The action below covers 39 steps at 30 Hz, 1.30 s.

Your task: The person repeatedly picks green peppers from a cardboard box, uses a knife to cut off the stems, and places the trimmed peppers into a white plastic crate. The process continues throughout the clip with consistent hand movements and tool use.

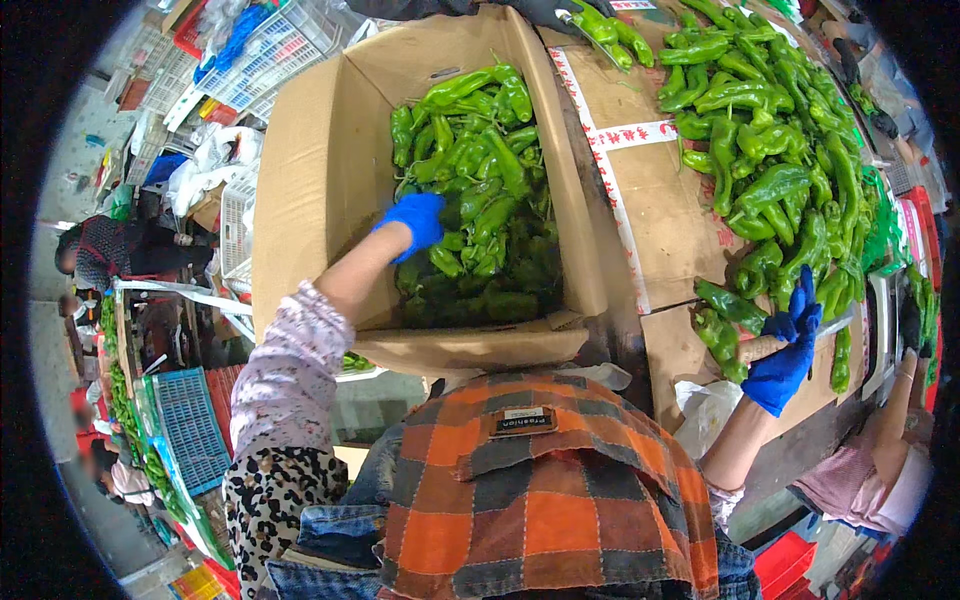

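My left hand [418,223], in a blue glove, reaches down into an open cardboard box [296,202]. Its fingertips are hidden against the green peppers [480,161] inside, so its grip does not show. My right hand [784,367], gloved in blue too, is over the cardboard-covered table to the right. A knife [759,348] lies across its palm, the wooden handle poking out on the left and part of the blade visible on the right. Loose peppers [718,337] lie close by the right hand, at the near end of a large pepper pile [780,150].
Flattened cardboard [637,202] with printed tape covers the table. Across it, a co-worker's hand holds a blade and peppers [611,34]. A white plastic bag [705,409] lies near my right wrist. Plastic crates [262,56] stand at far left; another person's arm [896,405] is at right.
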### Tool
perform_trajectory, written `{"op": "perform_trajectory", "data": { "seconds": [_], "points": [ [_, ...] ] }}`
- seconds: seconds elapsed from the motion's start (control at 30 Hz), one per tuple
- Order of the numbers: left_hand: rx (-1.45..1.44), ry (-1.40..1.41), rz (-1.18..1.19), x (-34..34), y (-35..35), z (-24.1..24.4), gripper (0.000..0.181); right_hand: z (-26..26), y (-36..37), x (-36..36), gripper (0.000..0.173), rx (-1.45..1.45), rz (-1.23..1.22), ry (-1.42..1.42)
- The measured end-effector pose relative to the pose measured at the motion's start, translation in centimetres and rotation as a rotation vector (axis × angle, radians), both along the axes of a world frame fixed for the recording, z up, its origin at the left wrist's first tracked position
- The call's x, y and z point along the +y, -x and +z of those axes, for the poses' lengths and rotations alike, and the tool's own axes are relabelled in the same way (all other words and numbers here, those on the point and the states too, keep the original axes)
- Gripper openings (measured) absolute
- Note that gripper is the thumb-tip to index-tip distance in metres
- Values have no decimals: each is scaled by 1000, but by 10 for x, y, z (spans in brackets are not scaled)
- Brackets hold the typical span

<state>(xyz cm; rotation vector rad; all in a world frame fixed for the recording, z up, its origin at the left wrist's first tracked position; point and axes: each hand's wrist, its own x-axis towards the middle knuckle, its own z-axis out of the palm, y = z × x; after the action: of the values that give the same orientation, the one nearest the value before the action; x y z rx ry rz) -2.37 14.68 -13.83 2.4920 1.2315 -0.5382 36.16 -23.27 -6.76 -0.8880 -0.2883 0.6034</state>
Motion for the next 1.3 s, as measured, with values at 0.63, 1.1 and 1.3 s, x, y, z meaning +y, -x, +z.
{"op": "perform_trajectory", "data": {
  "seconds": [0.63,1.1,1.3],
  "points": [
    [-111,-9,-112,-41,-26,93,33,49,115,73,37,-279,221,425],
    [-1857,1332,384,-114,14,126,59,73,169,115,34,-406,796,439],
    [-1890,1303,341,-139,6,115,48,61,182,118,39,-744,643,396]
  ]
}}
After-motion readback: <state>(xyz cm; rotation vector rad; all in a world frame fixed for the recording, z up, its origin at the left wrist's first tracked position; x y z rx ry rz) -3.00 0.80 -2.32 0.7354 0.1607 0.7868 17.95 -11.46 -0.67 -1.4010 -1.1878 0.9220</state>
